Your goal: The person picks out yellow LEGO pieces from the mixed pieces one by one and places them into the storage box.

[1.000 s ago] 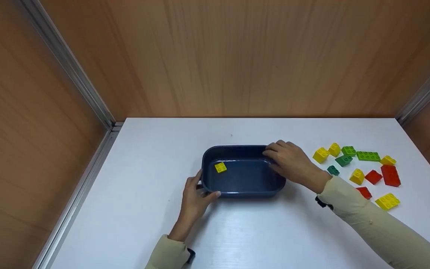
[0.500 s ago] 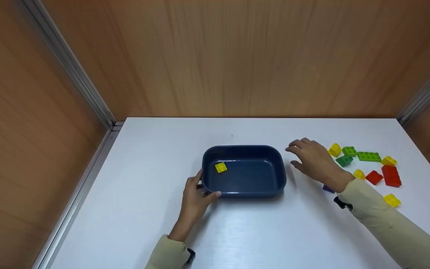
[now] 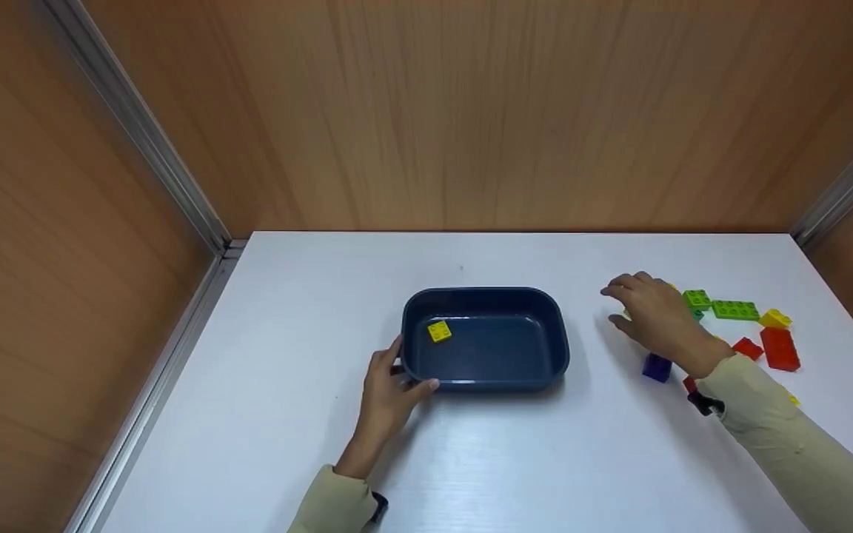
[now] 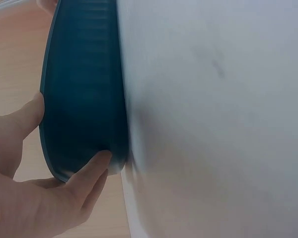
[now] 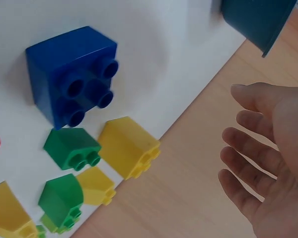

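A dark blue rectangular tub point(image 3: 486, 386) stands on the white table, and one small yellow toy brick point(image 3: 439, 331) lies inside it at the left. My left hand point(image 3: 386, 396) grips the tub's near left corner, thumb on the front and fingers along the end wall. In the left wrist view, that hand's fingertips point(image 4: 103, 157) press the tub wall point(image 4: 82, 89). My right hand point(image 3: 660, 314) hovers over the loose bricks with its fingers spread and nothing in them. Near its wrist sits a blue-purple brick point(image 3: 657, 367), which appears large and blue point(image 5: 72, 74) in the right wrist view.
Several more bricks lie at the right: a long light green one point(image 3: 735, 310), a red one point(image 3: 780, 349) and a yellow one point(image 3: 774, 318) among them. My right hand and sleeve cover some. Wooden panels point(image 3: 500, 118) rise behind the table and at both sides.
My right hand has left the tub's right end and moved right, over the bricks. The blue-purple brick has come into view beside its wrist. My left hand and the tub have stayed put.
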### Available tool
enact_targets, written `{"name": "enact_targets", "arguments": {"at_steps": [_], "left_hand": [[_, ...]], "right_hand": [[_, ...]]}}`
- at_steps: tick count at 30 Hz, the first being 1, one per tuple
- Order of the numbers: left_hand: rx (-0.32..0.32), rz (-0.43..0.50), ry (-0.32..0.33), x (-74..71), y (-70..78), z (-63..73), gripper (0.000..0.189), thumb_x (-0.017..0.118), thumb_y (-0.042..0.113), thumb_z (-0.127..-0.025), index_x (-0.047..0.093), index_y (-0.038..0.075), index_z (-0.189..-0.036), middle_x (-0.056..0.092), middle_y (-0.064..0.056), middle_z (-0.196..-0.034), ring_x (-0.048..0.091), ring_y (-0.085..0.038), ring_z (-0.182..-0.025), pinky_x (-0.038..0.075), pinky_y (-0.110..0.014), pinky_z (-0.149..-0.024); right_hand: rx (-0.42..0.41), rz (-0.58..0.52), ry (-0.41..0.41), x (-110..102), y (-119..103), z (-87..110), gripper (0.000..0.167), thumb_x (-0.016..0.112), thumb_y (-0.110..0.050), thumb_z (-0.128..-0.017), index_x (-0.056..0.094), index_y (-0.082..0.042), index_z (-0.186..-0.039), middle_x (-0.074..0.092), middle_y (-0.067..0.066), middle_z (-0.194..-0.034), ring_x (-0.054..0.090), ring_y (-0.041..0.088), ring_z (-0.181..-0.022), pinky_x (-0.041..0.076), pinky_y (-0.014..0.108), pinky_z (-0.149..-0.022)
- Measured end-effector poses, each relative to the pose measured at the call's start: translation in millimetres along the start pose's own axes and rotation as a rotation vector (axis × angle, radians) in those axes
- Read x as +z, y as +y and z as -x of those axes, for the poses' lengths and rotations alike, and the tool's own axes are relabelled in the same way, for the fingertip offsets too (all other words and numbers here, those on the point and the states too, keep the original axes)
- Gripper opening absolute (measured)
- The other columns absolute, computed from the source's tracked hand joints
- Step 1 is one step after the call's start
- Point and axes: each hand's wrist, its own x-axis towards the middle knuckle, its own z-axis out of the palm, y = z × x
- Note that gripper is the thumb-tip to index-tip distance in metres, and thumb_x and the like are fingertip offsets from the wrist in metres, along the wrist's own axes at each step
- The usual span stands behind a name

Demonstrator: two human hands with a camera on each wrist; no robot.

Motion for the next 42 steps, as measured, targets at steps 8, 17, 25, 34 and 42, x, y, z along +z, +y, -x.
{"name": "enact_targets", "arguments": {"at_steps": [8,17,25,34,42], "left_hand": [[-0.003,-0.02,0.008,-0.3,-0.3,-0.2,0.091,0.088,0.008,-0.086,0.037,-0.006,-0.16,0.051,-0.024,-0.137,0.059,-0.04,-0.123,0.058,-0.047,-0.104],[0.002,-0.02,0.0,-0.8,-0.8,-0.4,0.091,0.088,0.01,-0.087,0.036,-0.005,-0.161,0.05,-0.024,-0.138,0.058,-0.039,-0.122,0.056,-0.049,-0.105],[-0.004,-0.026,0.006,-0.6,-1.3,-0.4,0.09,0.087,0.011,-0.088,0.037,-0.005,-0.161,0.051,-0.023,-0.139,0.058,-0.038,-0.122,0.055,-0.049,-0.106],[-0.024,-0.013,0.004,0.2,-1.1,-0.1,0.091,0.087,0.009,-0.087,0.036,-0.004,-0.161,0.05,-0.024,-0.141,0.058,-0.038,-0.125,0.056,-0.048,-0.106],[-0.017,-0.009,0.002,-0.3,-0.6,-0.6,0.092,0.088,0.008,-0.087,0.036,-0.004,-0.161,0.05,-0.024,-0.139,0.059,-0.039,-0.124,0.058,-0.046,-0.104]], "right_hand": [[0.097,-0.021,-0.068,-1,14,5.1,0.047,0.085,-0.008,-0.089,0.069,0.001,-0.133,0.067,0.025,-0.131,0.062,0.046,-0.121,0.052,0.064,-0.104],[0.108,-0.009,-0.061,-1,28,10.3,0.046,0.085,-0.006,-0.087,0.07,0.003,-0.13,0.068,0.026,-0.128,0.063,0.047,-0.116,0.055,0.064,-0.099],[0.134,0.005,-0.087,3,34,13.1,0.051,0.086,-0.004,-0.085,0.069,0.003,-0.132,0.066,0.028,-0.13,0.061,0.049,-0.118,0.053,0.066,-0.102],[0.147,0.02,-0.098,8,39,14.4,0.053,0.085,-0.003,-0.086,0.067,0.004,-0.135,0.066,0.029,-0.13,0.061,0.05,-0.118,0.053,0.065,-0.103],[0.144,0.039,-0.092,13,42,14.6,0.052,0.086,-0.003,-0.086,0.067,0.004,-0.133,0.067,0.028,-0.129,0.061,0.049,-0.117,0.053,0.067,-0.102]]}}
